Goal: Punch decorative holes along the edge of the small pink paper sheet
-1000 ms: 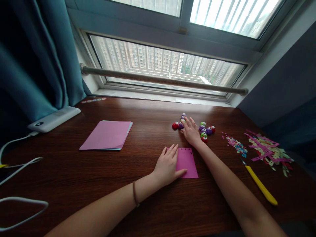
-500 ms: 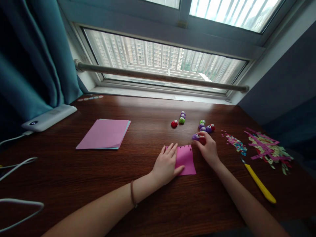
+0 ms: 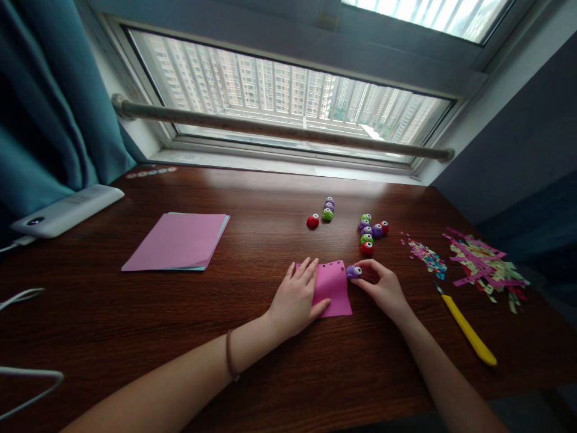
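Observation:
My left hand (image 3: 295, 299) lies flat with its fingers stretched out, pressing a pink sheet of paper (image 3: 332, 294) onto the table. Small punched holes run along the sheet's top edge. My right hand (image 3: 385, 288) pinches a small purple paper punch (image 3: 354, 272) with a round eye-like button, at the sheet's upper right edge. Whether the edge sits inside the punch's slot I cannot tell. Behind that hand stand several more punches in purple, green and red, among them a red punch (image 3: 366, 248). Farther left are a red punch (image 3: 312, 221) and a green punch (image 3: 327, 214).
A stack of pink and blue paper (image 3: 175, 242) lies at the left. On the right are a yellow craft knife (image 3: 469, 331), punched paper bits (image 3: 426, 257) and a heap of paper strips (image 3: 484, 264). A white power bank (image 3: 67, 210) with a cable sits by the curtain (image 3: 49, 102).
My right hand has brought the purple punch down and nearer to me, to the paper's edge. The left hand stays on the sheet. The whole view has shifted slightly.

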Tool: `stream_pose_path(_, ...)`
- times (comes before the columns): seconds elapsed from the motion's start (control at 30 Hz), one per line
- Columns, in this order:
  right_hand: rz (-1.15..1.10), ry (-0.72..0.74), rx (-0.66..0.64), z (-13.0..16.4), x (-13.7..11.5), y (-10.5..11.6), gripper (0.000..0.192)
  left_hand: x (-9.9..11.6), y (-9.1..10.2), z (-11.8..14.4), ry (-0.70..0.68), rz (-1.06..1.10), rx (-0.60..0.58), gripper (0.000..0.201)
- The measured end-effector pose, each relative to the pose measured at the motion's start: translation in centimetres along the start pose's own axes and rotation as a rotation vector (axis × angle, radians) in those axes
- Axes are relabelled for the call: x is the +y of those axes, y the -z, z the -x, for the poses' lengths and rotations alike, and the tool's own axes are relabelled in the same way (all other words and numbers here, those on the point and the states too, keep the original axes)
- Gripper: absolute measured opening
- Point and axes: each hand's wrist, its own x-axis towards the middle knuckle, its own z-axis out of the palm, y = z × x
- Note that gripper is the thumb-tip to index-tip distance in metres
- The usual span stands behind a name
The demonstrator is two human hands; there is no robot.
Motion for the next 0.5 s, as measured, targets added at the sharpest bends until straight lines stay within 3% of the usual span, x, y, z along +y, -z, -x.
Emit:
stream_pose_path(0.3, 0.065, 0.003, -0.029, 0.09, -0.25, -0.02, 0.033, 0.07, 0.06, -0.03, 0.009, 0.006, -0.023, 0.069)
stream_pose_path(0.5, 0.356, 0.128, -0.004, 0.12, -0.13, -0.05, 0.024, 0.04, 0.07, 0.05, 0.004, 0.016, -0.004, 0.074)
